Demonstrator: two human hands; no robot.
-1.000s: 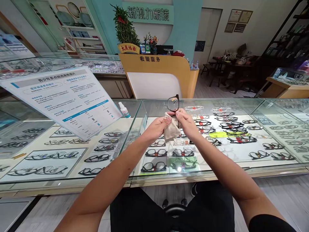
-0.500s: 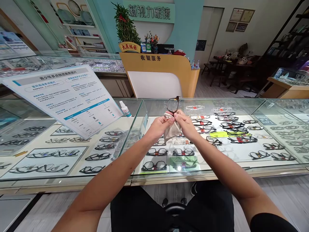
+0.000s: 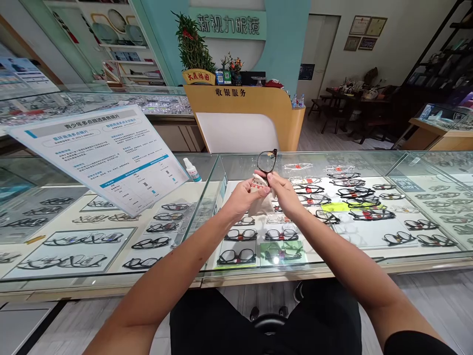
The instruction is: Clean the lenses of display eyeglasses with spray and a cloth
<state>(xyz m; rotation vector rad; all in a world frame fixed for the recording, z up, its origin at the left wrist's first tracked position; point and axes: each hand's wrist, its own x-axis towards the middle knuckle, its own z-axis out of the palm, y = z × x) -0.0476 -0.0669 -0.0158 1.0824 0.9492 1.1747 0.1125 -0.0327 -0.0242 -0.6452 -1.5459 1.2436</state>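
Head view: left hand [image 3: 246, 197] pinches beige cloth [image 3: 261, 206]; right hand [image 3: 284, 190] grips glasses [image 3: 266, 161] by the lower end, above the display counter [image 3: 266, 279]; likely so the upper lens is finger-free

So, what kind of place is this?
Probably an optician's or eyewear shop. Rows of eyeglasses lie inside a glass display case, the wall sign ends in the Chinese word for glasses, and one dark-framed pair is in hand alongside a pale cloth.

Left hand [image 3: 242, 198] grips cloth [image 3: 261, 207] — right hand [image 3: 285, 195] holds glasses [image 3: 266, 161]
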